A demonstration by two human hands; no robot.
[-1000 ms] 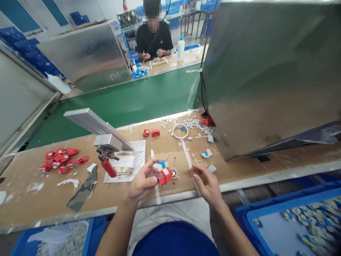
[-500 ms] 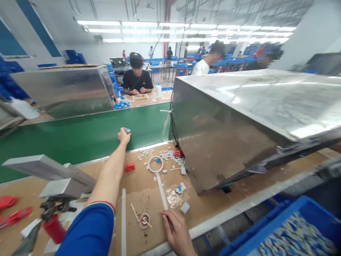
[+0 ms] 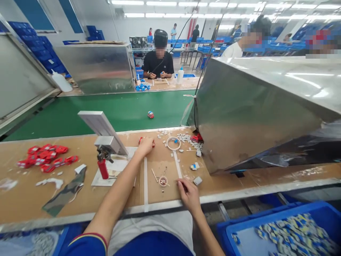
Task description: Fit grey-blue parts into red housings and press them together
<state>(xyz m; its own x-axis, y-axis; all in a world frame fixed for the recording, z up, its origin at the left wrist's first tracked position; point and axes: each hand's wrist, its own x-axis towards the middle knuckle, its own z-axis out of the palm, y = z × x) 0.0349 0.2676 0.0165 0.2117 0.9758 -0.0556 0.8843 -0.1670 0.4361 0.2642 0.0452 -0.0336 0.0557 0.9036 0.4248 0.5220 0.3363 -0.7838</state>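
Observation:
My left hand [image 3: 146, 146] reaches over the brown work surface, its fingers closed round a small red toy car body [image 3: 140, 140] that mostly hides under them. Beyond it, a red, white and blue toy car [image 3: 150, 114] sits on the green conveyor belt [image 3: 114, 103]. My right hand [image 3: 189, 193] rests near the table's front edge, fingers loosely bent, thumb apart, nothing visible in it. Beside its fingertips are a white tape strip [image 3: 177, 164] and a grey block [image 3: 197, 180]. A small round cup [image 3: 163, 181] with sticks stands between my hands.
A metal clamp press [image 3: 105, 149] with a red handle stands left of centre, near piled red car bodies [image 3: 46, 156]. A tape roll [image 3: 173, 143] lies among grey pieces. A large metal housing [image 3: 253, 117] blocks the right. A blue bin [image 3: 282, 231] holds parts. A co-worker [image 3: 158, 60] sits opposite.
My left hand has let go of the toy car on the green belt and drawn back to the red body on the table. My right hand stays put. The view has shifted.

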